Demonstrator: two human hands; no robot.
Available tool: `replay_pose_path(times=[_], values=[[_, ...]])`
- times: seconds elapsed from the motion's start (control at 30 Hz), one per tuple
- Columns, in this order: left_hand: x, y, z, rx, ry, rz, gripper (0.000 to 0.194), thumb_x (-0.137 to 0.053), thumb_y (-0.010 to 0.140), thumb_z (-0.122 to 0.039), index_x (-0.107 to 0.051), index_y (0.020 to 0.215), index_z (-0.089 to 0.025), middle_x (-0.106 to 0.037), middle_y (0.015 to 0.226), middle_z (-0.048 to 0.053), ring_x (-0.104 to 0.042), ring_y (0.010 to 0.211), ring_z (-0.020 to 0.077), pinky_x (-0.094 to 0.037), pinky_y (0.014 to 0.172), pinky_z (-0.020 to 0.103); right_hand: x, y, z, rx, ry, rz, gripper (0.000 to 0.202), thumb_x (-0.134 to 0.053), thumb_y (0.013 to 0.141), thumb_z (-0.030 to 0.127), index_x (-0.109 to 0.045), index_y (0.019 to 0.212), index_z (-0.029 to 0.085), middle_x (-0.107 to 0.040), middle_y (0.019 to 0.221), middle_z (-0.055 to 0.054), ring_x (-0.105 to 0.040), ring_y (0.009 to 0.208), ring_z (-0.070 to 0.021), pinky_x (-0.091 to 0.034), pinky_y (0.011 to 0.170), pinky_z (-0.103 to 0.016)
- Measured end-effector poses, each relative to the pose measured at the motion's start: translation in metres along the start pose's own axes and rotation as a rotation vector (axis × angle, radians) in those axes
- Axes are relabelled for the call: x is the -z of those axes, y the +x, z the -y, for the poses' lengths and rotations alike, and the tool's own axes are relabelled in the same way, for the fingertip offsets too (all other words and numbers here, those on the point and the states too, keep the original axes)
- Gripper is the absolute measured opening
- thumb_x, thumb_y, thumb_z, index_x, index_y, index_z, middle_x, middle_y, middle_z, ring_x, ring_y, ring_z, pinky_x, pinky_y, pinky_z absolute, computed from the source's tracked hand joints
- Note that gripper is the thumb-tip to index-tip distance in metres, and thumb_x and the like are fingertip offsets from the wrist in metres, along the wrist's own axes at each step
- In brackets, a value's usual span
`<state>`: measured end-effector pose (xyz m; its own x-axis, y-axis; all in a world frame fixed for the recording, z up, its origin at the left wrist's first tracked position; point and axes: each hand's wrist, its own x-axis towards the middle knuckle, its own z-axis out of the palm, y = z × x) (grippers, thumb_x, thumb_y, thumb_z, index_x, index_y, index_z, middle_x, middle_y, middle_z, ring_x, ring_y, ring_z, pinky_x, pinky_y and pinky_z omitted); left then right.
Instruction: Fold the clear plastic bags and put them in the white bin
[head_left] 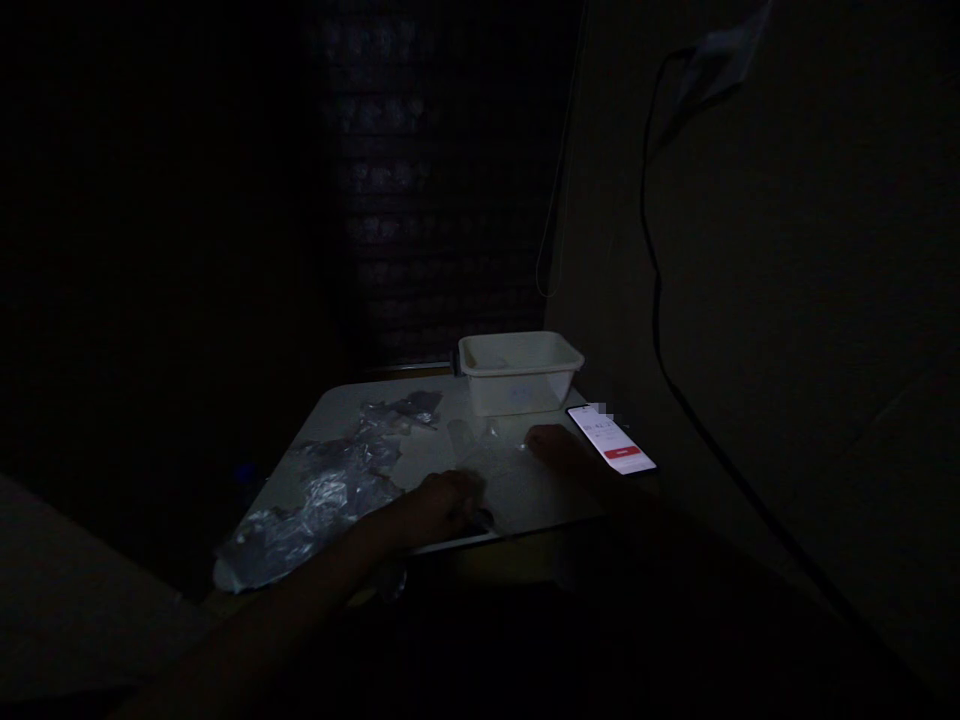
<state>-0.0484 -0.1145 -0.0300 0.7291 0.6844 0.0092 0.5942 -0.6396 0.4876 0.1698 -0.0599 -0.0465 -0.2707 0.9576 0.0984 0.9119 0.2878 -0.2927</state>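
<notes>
In the dim light, my left hand point(444, 502) is near the table's front edge with its fingers curled and partly blurred. A small dark shape shows beside its fingertips; what it grips is hard to make out. My right hand point(553, 445) is closed further back, at the right side of the table, its fingers on the edge of a clear plastic piece point(491, 445). That thin, see-through plastic lies between my two hands. Crumpled clear plastic bags point(330, 490) cover the table's left side, close to my left forearm.
A white plastic tub point(517, 393) stands at the back of the small white table point(424, 455). A lit phone point(611, 438) lies at the right edge. A black cable point(657, 300) hangs along the right wall; a slatted blind point(382, 180) is behind.
</notes>
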Motion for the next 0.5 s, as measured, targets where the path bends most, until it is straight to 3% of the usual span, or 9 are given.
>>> replay_pose_path(times=[0.1,0.17,0.3,0.4,0.5], values=[[0.008,0.006,0.002,0.054,-0.239,-0.005,0.01,-0.044,0.066,-0.019,-0.052,0.062,-0.016,-0.054,0.063,-0.001,-0.05,0.063,0.0121,-0.037,0.06,0.022,0.001,-0.002,-0.01,0.031,0.386,-0.036,0.02,-0.037,0.07,0.016,-0.057,0.073,0.013,-0.061,0.077,-0.008,-0.054,0.072,-0.0152,-0.04,0.063,-0.026],[0.011,0.011,0.008,0.104,-0.408,-0.011,0.006,-0.047,0.063,-0.019,-0.051,0.06,-0.015,-0.053,0.059,-0.002,-0.048,0.059,0.0107,-0.036,0.057,0.021,0.002,-0.006,-0.018,0.065,0.496,-0.027,0.025,-0.033,0.072,0.018,-0.055,0.085,0.015,-0.061,0.08,-0.007,-0.056,0.072,-0.014,-0.042,0.059,-0.025],[0.016,0.02,0.019,0.151,-0.685,-0.117,0.009,-0.051,0.058,-0.022,-0.047,0.057,-0.015,-0.053,0.057,-0.002,-0.049,0.057,0.0103,-0.036,0.056,0.021,0.005,-0.014,-0.027,0.082,0.943,0.138,0.027,-0.039,0.071,0.027,-0.055,0.09,0.016,-0.057,0.099,-0.01,-0.054,0.087,-0.0178,-0.044,0.063,-0.028],[0.02,0.024,0.025,0.208,-0.824,-0.257,0.013,-0.052,0.059,-0.026,-0.045,0.057,-0.015,-0.052,0.056,-0.002,-0.049,0.054,0.0093,-0.035,0.054,0.021,0.004,-0.015,-0.032,0.037,1.014,0.27,0.03,-0.045,0.068,0.028,-0.054,0.094,0.017,-0.056,0.101,-0.012,-0.054,0.089,-0.0194,-0.044,0.067,-0.031],[0.019,0.03,0.032,0.267,-0.948,-0.401,0.016,-0.051,0.06,-0.03,-0.043,0.057,-0.015,-0.051,0.055,-0.002,-0.048,0.051,0.0081,-0.034,0.05,0.02,0.001,-0.013,-0.038,0.15,0.92,0.319,0.036,-0.053,0.061,0.025,-0.053,0.096,0.019,-0.053,0.106,-0.011,-0.051,0.095,-0.0197,-0.043,0.07,-0.033]])
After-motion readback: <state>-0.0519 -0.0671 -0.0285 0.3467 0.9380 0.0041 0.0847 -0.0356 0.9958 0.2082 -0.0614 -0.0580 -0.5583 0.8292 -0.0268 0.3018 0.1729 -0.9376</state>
